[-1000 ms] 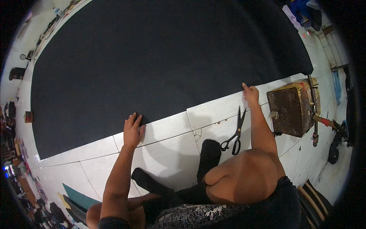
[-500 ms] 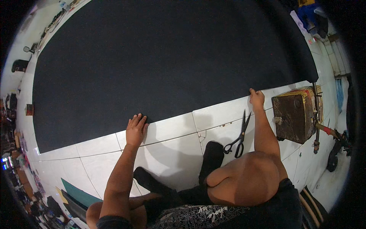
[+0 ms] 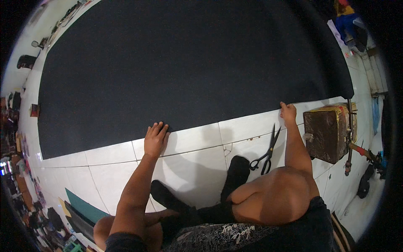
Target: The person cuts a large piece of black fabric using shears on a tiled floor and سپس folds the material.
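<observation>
A wide sheet of black fabric [image 3: 180,63] lies spread over the floor in front of me. My left hand [image 3: 156,140] rests on its near edge, fingers stretched out over the cloth. Farther right along that same edge, my right hand [image 3: 288,112] pinches the fabric's border between thumb and fingers. Black-handled scissors [image 3: 267,153] lie on the tiles below my right hand, their blades slightly apart. At the right end the fabric looks rolled, and a metal rod [image 3: 349,122] shows beside the roll's near end.
A worn brown box [image 3: 325,136] stands right of my right forearm. White floor tiles [image 3: 189,161] run between my legs and the fabric. A small reddish block [image 3: 34,110] sits at the fabric's left edge. Green and black sheets [image 3: 86,208] lie at lower left.
The whole view has tilted slightly, so the fabric's left end sits higher and its right end lower. Both hands keep about the same places on the edge.
</observation>
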The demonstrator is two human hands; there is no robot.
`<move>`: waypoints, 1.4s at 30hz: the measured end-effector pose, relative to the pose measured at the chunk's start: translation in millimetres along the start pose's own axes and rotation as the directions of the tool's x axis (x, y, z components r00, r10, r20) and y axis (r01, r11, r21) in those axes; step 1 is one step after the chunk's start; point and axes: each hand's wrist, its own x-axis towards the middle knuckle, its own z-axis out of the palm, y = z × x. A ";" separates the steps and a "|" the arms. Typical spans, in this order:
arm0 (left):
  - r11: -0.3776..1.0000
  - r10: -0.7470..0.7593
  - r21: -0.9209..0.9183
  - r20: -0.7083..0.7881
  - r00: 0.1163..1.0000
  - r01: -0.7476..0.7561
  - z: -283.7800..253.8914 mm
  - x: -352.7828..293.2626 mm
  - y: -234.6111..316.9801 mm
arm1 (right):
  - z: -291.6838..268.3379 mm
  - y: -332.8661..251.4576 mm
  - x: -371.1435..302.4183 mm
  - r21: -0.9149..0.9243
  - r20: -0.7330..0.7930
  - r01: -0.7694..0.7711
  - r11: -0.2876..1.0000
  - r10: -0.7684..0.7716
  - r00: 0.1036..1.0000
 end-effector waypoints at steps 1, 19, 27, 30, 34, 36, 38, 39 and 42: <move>1.000 -0.002 0.002 -0.006 1.000 0.002 1.0 1.1 1.2 | -0.4 1.3 1.8 -0.008 0.001 -0.008 1.000 0.008 1.000; -0.489 -0.872 -0.863 0.481 -0.086 0.131 -22.1 -20.8 -137.4 | 4.0 6.1 6.8 0.049 0.059 -0.064 0.997 0.061 0.996; -0.579 -0.814 -0.805 0.580 -0.041 0.130 -3.4 -51.6 -174.5 | 3.8 13.6 12.0 0.168 0.059 -0.022 0.986 0.012 0.998; -0.589 -0.807 -0.796 0.573 -0.140 0.138 -3.8 -23.2 -137.9 | -13.1 10.2 7.2 0.150 0.019 -0.043 0.988 0.040 0.999; -0.573 -0.816 -0.815 0.577 0.036 0.082 -10.4 -35.7 -167.3 | -9.8 9.3 4.7 0.199 0.089 -0.071 0.977 0.055 0.995; -0.602 -0.796 -0.798 0.601 0.070 -0.006 -7.9 -48.6 -180.6 | -2.9 7.3 2.4 0.165 0.099 -0.071 0.984 0.055 0.994; -0.604 -0.792 -0.797 0.600 0.116 0.001 -4.4 -64.8 -183.3 | 0.6 5.6 0.7 0.155 0.099 -0.058 0.986 0.042 0.994; -0.597 -0.789 -0.801 0.597 0.150 0.050 -1.6 -60.4 -171.2 | -6.3 6.5 3.0 0.155 0.084 -0.040 0.987 0.027 0.996; -0.516 -0.852 -0.848 0.523 0.034 0.124 2.2 -50.9 -156.6 | -10.0 4.4 3.1 0.088 0.078 -0.063 0.994 0.056 0.995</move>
